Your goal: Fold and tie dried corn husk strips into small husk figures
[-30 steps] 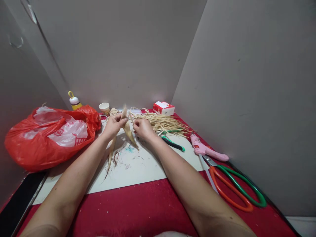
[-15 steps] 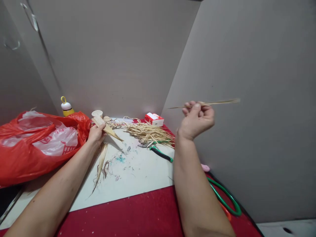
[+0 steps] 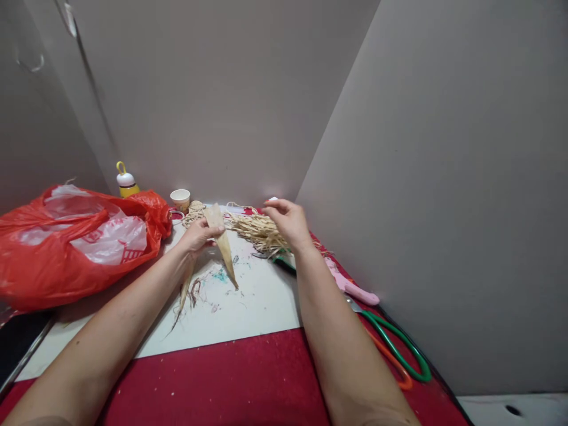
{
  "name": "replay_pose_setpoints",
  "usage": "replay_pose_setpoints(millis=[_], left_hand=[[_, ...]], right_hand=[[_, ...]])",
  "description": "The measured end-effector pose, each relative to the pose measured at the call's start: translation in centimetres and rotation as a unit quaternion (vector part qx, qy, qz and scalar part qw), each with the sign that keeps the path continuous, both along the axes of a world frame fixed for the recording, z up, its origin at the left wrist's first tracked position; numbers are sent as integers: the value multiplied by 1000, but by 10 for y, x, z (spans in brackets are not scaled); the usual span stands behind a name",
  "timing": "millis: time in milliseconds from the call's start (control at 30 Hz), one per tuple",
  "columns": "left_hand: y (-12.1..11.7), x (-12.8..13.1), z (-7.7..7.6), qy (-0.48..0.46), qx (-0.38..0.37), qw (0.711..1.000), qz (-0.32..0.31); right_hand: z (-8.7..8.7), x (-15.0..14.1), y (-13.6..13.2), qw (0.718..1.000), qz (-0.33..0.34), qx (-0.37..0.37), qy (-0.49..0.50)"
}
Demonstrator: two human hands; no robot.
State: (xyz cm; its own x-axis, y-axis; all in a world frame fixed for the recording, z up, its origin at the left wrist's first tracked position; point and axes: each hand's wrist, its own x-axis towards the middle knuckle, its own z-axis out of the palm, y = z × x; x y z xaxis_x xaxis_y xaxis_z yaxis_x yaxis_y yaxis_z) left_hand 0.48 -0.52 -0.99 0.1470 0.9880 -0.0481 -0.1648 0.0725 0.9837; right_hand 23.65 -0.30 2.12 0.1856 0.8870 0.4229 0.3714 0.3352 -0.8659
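Observation:
My left hand (image 3: 198, 235) pinches a pale dried corn husk (image 3: 225, 251) between thumb and fingers; its pointed end hangs down over the white board (image 3: 261, 305). Another husk piece (image 3: 184, 296) with brown silk lies below that hand, partly covered by it. Over the pile of thin husk strips (image 3: 255, 229) is my right hand (image 3: 290, 223), fingers stretched and apart from the thumb, with no strip visible in it. Pruning shears with green and black handles (image 3: 284, 264) lie in front of the pile, partly behind my right forearm.
A red plastic bag (image 3: 66, 278) fills the left side, with a yellow bottle (image 3: 128, 188) behind it. A paper cup (image 3: 180, 199) and a coil of cord (image 3: 194, 213) sit at the back. Green-and-orange-handled scissors (image 3: 394, 343) and a pink-handled tool (image 3: 359, 291) lie right, beside the grey wall (image 3: 426, 195).
My right hand has come down and left to the strip pile and let go of its thin strip. My left hand has moved right with the husk, whose tip now points more downward.

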Motion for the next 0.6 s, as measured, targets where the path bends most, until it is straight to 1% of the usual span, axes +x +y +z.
replay_pose_setpoints(millis=[33, 100, 133, 167, 233, 333, 433, 600], left_hand=[[-2, 2, 1, 5, 3, 1000, -11], [-6, 4, 3, 13, 13, 999, -35], [-8, 5, 4, 19, 18, 999, -46], [-9, 5, 4, 26, 22, 998, -58], [-9, 5, 4, 38, 24, 996, -79], [-9, 4, 4, 38, 16, 995, -96], [-10, 5, 5, 43, 19, 995, -87], [-13, 8, 7, 88, 64, 992, -57]], right_hand=[[1, -14, -5, 997, 60, -34, 21], [-1, -39, -15, 979, 167, -106, 43], [-3, -49, -18, 969, 203, -132, 49], [-6, -56, -20, 962, 223, -147, 57], [-11, -63, -20, 959, 228, -152, 71], [-16, -62, -18, 961, 217, -148, 84], [-17, -58, -17, 962, 218, -153, 68], [-17, -57, -17, 966, 199, -161, 36]])
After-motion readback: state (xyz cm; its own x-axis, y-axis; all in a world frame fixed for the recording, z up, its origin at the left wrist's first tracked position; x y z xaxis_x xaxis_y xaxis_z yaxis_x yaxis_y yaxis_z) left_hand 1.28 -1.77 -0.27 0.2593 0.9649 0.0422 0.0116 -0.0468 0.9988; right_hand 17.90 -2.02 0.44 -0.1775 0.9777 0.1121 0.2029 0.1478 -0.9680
